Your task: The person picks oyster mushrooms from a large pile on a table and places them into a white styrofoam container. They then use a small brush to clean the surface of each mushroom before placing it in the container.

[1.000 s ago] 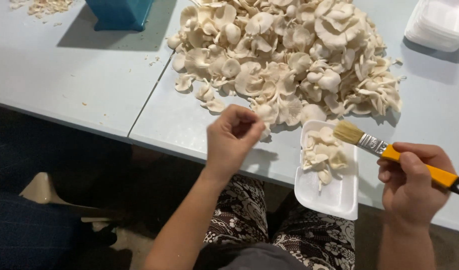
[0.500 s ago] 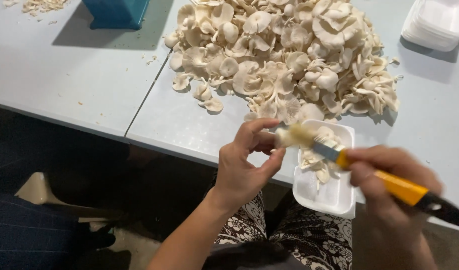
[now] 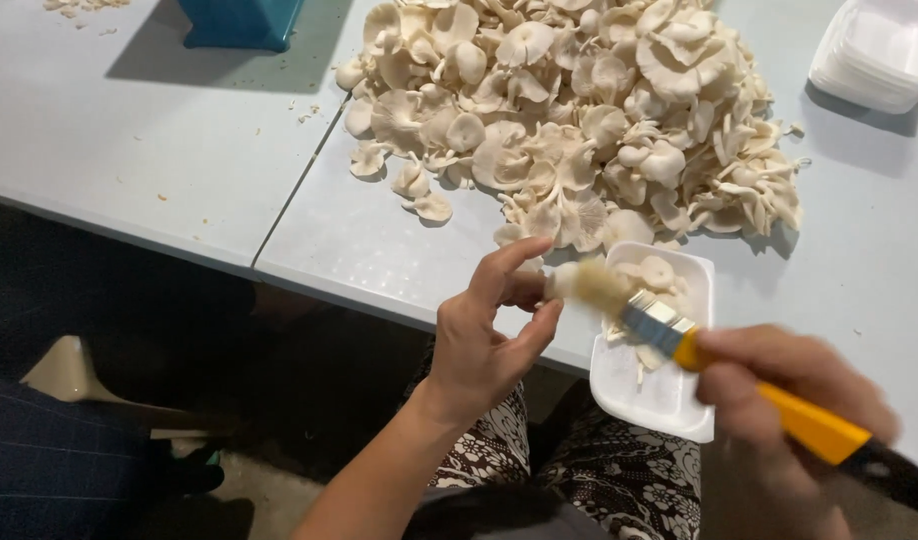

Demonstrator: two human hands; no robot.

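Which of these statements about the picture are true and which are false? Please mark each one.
1. The right hand holds a paintbrush with a yellow handle. True.
2. The left hand lies flat on the table. False: it is raised in front of the table edge, with the brush bristles at its fingertips.
3. A large pile of oyster mushrooms lies on the table. True.
4. The white foam tray beside the hands is full to the rim. False: only a few mushroom pieces lie in it.
5. A stack of white trays stands at the far right. True.
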